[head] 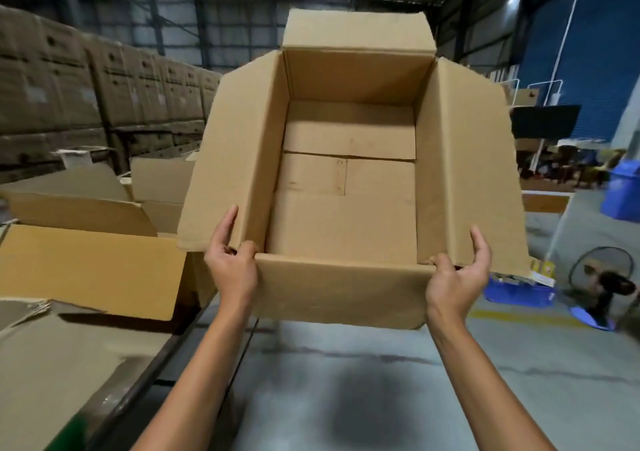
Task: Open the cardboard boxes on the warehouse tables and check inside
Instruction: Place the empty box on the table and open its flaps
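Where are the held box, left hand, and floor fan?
held box [346, 229]: head view, inner bottom panel
left hand [231, 270]: head view, back of hand
floor fan [602, 277]: head view, front grille

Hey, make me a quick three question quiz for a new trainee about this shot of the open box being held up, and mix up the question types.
1. True or false: the held cardboard box has goods packed inside.
2. Where do the left hand and right hand grip the box? A) at its near corners B) on its far flap C) under its base
3. Fill in: on the floor to the right of the box stands a black ____.
Key: 1 false, only its folded bottom flaps show; 2 A; 3 fan.
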Demonstrator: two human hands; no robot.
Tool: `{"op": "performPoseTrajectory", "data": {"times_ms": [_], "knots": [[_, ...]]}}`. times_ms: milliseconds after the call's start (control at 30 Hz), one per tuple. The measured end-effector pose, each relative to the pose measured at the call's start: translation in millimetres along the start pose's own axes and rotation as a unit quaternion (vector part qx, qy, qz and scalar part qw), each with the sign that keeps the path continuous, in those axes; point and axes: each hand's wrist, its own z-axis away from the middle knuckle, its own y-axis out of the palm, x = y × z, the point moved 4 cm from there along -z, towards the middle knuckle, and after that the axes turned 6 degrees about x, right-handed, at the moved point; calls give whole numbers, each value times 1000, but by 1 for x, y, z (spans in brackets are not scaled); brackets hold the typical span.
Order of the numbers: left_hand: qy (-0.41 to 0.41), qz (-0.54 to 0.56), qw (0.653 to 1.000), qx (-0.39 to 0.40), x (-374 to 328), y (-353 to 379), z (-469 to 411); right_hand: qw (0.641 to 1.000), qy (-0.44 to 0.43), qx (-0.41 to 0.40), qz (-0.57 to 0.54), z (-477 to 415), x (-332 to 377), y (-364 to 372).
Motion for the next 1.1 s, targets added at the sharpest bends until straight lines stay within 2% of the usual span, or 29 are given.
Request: {"op": "performPoseTrajectory", "data": {"times_ms": [333, 633, 900, 1100], "knots": [[93, -64, 990, -87, 27, 32, -142, 992, 36, 88, -80, -117, -81, 179], [138, -151, 956, -209, 63, 40, -237, 963, 81, 208, -148, -176, -140, 340], [157, -233, 912, -300, 70, 57, -295, 914, 116, 346, -177, -229, -158, 470], [130, -275, 882, -361, 64, 39, -338, 845, 133, 485, -179, -229, -163, 567]]}}
